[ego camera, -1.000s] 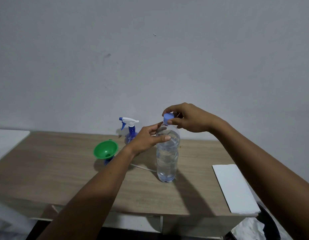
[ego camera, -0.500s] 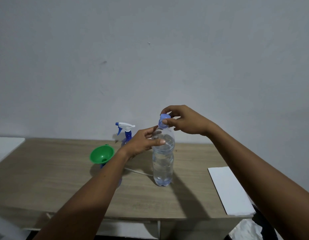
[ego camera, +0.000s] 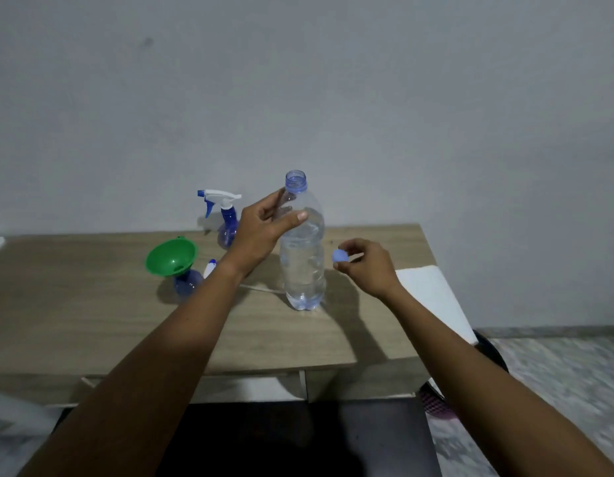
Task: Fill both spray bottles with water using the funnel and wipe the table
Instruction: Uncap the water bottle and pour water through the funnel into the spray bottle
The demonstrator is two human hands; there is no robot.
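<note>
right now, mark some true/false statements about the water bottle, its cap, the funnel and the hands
1. The cap is screwed onto the water bottle. False: the neck is open, and the right hand pinches the cap beside the bottle.
2. The left hand grips the water bottle's upper part. True.
3. The green funnel sits in a headless spray bottle. True.
4. The rear spray bottle lacks its trigger head. False: the head is on.

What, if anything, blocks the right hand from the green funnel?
Likely no: the water bottle and left hand stand between the right hand and the funnel, and it is pinching the cap.
</note>
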